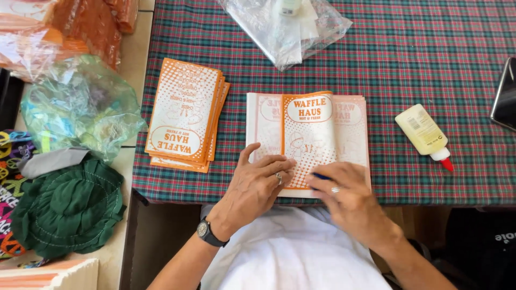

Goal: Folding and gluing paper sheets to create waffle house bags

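A stack of white and orange printed paper sheets lies at the table's near edge, the top sheet partly folded into an orange strip down the middle. My left hand, with a ring and a wristwatch, presses flat on the lower left of that sheet. My right hand, also ringed, rests on the lower right and grips a small blue object that pokes out under its fingers; what it is I cannot tell. A pile of finished orange paper bags sits to the left.
A white glue bottle with a red tip lies to the right on the plaid tablecloth. A clear plastic bag sits at the far edge, a dark device at the right edge. Plastic bags and a green hat crowd the left.
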